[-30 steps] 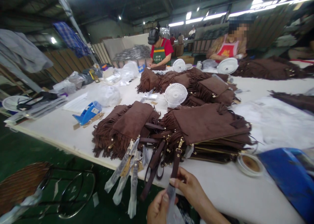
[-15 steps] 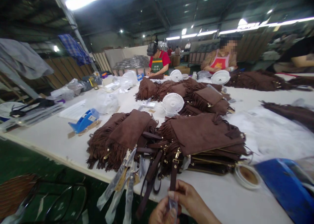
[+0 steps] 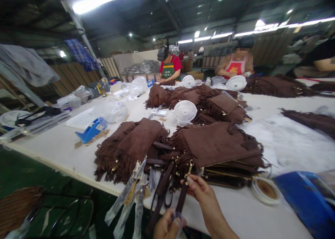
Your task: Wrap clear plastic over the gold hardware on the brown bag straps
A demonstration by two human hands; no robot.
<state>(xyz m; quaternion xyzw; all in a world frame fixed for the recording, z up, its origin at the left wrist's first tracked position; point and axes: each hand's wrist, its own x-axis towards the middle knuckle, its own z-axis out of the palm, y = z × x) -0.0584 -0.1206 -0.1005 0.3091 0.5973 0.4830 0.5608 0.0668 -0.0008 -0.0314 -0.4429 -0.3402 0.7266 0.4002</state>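
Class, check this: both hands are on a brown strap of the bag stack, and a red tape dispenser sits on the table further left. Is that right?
Not quite: the tape dispenser is blue, not red, as the head view shows. The left hand and right hand are indeed on the brown strap of the bag stack.

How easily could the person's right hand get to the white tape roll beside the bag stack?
Probably easily: bare table lies between the right hand and the tape roll, nothing blocks it, though the fingers pinch a brown strap.
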